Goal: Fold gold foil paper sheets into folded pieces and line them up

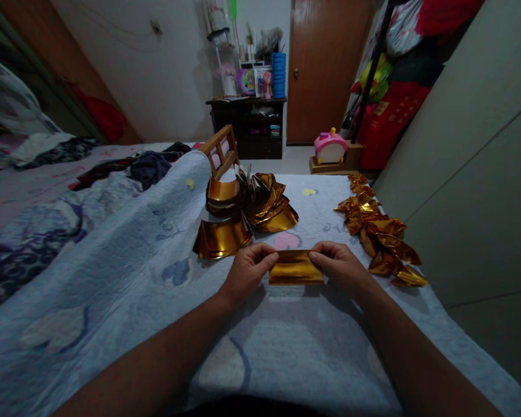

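Note:
A sheet of shiny gold foil paper point(296, 269) is stretched between my two hands, just above the bed cover. My left hand point(252, 263) pinches its upper left corner between thumb and fingers. At the upper right corner, my right hand point(335, 260) grips it the same way. Beyond my left hand lie curved stacks of gold foil sheets point(224, 238), fanned out and overlapping. To the right of my right hand runs a row of folded gold foil pieces point(384, 237), heaped along the bed's edge.
The light blue patterned bed cover point(312, 347) spreads beneath everything. Dark clothes point(150, 169) lie on the left. A small wooden frame point(221, 152) stands behind the stacks. Past the bed are a pink toy point(330, 147), a dark cabinet point(248, 130) and a door point(325, 69).

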A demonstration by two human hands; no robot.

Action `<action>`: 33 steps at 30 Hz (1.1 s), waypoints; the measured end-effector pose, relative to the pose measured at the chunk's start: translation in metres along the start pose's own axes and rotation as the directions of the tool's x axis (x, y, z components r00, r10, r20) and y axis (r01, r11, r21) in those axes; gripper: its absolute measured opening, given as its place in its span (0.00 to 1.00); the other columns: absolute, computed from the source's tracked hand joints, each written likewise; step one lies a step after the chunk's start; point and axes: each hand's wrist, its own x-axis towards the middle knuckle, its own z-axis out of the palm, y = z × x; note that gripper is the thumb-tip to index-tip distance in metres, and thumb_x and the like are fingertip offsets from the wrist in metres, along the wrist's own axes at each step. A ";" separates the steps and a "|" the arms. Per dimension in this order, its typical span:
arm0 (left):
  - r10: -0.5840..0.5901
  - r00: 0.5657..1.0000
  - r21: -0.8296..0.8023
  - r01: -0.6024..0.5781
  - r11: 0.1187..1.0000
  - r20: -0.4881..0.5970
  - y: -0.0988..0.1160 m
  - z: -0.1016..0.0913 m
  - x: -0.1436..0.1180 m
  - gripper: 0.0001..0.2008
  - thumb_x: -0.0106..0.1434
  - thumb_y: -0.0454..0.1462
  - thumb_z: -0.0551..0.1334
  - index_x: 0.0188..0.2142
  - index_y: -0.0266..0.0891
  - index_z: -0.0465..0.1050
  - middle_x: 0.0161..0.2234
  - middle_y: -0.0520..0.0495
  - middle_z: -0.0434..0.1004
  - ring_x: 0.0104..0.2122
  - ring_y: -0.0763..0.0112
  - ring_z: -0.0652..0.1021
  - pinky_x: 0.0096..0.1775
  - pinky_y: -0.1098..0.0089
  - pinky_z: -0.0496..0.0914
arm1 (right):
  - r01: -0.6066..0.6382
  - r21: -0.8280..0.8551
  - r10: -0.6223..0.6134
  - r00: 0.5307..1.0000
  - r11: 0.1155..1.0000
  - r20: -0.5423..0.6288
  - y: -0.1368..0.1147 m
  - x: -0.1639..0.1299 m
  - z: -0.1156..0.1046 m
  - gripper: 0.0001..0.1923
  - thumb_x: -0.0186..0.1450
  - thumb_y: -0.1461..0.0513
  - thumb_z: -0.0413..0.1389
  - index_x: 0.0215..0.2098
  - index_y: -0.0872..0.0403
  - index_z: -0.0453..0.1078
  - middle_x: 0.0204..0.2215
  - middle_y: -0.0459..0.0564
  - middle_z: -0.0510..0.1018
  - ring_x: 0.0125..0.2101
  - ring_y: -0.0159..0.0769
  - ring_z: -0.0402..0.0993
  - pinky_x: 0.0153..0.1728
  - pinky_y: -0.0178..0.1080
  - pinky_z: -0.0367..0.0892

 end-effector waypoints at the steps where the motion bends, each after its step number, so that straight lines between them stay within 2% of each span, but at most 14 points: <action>1: 0.000 1.000 0.002 0.000 1.000 -0.001 0.000 0.000 0.000 0.10 0.59 0.41 0.66 0.28 0.36 0.75 0.24 0.53 0.70 0.26 0.75 0.68 0.31 0.74 0.63 | 0.000 -0.002 0.000 1.000 1.000 0.002 0.000 0.000 0.000 0.17 0.57 0.49 0.64 0.25 0.54 0.71 0.20 0.42 0.68 0.22 0.29 0.60 0.25 0.34 0.55; 20: -0.014 1.000 -0.029 0.014 0.999 -0.008 0.000 0.000 -0.001 0.11 0.58 0.42 0.68 0.28 0.35 0.75 0.24 0.52 0.71 0.25 0.75 0.69 0.30 0.74 0.63 | 0.034 -0.025 -0.033 0.999 0.999 0.022 -0.001 0.000 -0.002 0.18 0.58 0.49 0.63 0.25 0.55 0.71 0.21 0.42 0.67 0.24 0.29 0.60 0.25 0.33 0.55; 28: -0.001 1.000 0.004 0.001 1.000 -0.020 0.000 0.000 0.000 0.10 0.58 0.41 0.66 0.27 0.36 0.74 0.23 0.53 0.70 0.25 0.75 0.68 0.29 0.74 0.63 | -0.011 -0.006 0.011 1.000 1.000 0.006 -0.001 -0.001 0.000 0.18 0.58 0.47 0.62 0.28 0.55 0.72 0.21 0.42 0.67 0.22 0.29 0.58 0.25 0.33 0.54; 33: -0.015 1.000 0.038 0.016 0.999 -0.023 -0.005 0.000 0.002 0.10 0.59 0.41 0.66 0.28 0.36 0.75 0.24 0.52 0.70 0.25 0.75 0.69 0.29 0.74 0.63 | -0.053 -0.077 0.053 0.999 0.996 -0.008 -0.002 -0.001 0.001 0.18 0.59 0.47 0.60 0.27 0.54 0.72 0.20 0.42 0.66 0.22 0.29 0.58 0.24 0.34 0.53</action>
